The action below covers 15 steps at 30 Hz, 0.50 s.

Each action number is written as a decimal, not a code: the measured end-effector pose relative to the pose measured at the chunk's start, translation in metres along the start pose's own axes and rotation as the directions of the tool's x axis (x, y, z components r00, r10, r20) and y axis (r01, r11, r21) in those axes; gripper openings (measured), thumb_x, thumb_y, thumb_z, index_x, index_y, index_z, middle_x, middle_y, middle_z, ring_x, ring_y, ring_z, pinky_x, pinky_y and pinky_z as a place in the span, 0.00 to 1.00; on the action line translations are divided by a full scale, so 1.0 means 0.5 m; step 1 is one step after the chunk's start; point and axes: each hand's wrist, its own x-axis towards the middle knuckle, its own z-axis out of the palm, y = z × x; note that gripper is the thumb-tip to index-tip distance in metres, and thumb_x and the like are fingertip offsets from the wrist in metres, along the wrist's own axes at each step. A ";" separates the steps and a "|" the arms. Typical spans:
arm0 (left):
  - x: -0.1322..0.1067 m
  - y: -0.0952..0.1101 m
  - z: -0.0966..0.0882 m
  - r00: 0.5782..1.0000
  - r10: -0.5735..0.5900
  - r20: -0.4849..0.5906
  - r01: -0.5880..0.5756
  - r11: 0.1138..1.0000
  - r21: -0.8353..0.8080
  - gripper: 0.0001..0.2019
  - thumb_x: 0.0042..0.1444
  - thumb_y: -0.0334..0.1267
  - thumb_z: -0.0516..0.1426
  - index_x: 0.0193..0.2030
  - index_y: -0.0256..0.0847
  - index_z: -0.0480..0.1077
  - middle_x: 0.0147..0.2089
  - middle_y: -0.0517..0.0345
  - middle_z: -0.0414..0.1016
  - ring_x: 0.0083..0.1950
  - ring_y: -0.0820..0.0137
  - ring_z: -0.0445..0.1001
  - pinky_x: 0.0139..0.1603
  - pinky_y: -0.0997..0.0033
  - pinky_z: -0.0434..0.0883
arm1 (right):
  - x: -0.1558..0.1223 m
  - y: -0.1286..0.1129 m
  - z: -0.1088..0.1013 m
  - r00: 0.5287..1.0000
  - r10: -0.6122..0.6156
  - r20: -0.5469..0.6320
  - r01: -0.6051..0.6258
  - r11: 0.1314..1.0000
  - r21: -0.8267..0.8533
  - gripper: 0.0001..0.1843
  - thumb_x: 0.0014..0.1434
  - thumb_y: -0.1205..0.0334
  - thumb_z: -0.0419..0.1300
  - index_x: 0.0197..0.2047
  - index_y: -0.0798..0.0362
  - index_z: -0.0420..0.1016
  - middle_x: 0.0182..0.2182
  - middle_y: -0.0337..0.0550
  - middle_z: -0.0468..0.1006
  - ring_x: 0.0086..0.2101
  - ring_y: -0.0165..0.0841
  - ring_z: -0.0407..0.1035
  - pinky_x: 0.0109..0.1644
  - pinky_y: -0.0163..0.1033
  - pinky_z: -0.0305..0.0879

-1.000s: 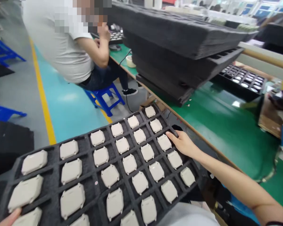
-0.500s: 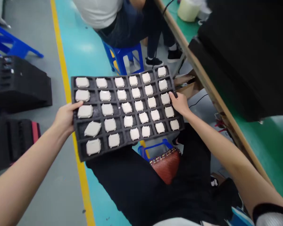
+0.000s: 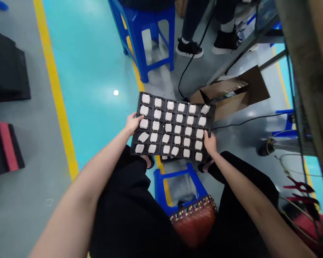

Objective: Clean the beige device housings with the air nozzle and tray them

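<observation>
I hold a black foam tray (image 3: 212, 116) low over the floor, in front of my knees. Its pockets hold several pale grey square parts (image 3: 177, 129); one at the left (image 3: 143, 137) lies tilted in its pocket. My left hand (image 3: 132, 123) grips the tray's left edge, thumb on top. My right hand (image 3: 210, 142) grips the right edge near the front corner. Both arms reach down past my black trousers.
A blue stool (image 3: 177, 186) with a reddish cushion (image 3: 195, 222) is under me. Another blue stool (image 3: 148, 36) and a person's shoes (image 3: 190, 48) are ahead. An open cardboard box (image 3: 228, 94) lies right of the tray. Black foam stacks (image 3: 5, 71) sit left; a yellow line (image 3: 56, 93) crosses the floor.
The tray has gone down and forward, from lap height to near the floor. My view has tipped further down. Both hands kept their hold on the tray's edges.
</observation>
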 end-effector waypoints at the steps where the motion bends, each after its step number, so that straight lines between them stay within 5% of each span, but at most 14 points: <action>1: 0.020 -0.010 0.014 1.000 0.005 0.031 -0.007 0.999 0.053 0.11 0.59 0.37 0.56 0.46 0.34 0.69 0.43 0.53 0.73 0.40 0.68 0.74 0.41 0.62 0.73 | -0.020 0.023 0.021 0.999 0.034 0.006 -0.034 0.999 0.012 0.29 0.60 0.43 0.43 0.36 0.60 0.73 0.35 0.60 0.78 0.37 0.43 0.72 0.39 0.41 0.62; 9: 0.144 -0.021 0.145 0.962 0.037 0.270 -0.155 0.887 0.434 0.15 0.59 0.41 0.55 0.50 0.35 0.68 0.49 0.50 0.71 0.47 0.64 0.72 0.47 0.56 0.71 | -0.188 0.141 0.150 0.945 0.322 0.055 -0.326 0.942 0.080 0.27 0.57 0.43 0.45 0.35 0.58 0.73 0.36 0.60 0.78 0.38 0.44 0.72 0.42 0.41 0.63; 15: 0.206 -0.021 0.259 0.930 0.051 0.364 -0.283 0.733 0.619 0.17 0.59 0.43 0.55 0.51 0.37 0.68 0.52 0.50 0.71 0.51 0.61 0.71 0.52 0.52 0.67 | -0.258 0.175 0.224 0.845 0.510 0.159 -0.529 0.842 0.110 0.22 0.54 0.44 0.53 0.21 0.54 0.67 0.23 0.50 0.76 0.29 0.40 0.70 0.35 0.40 0.63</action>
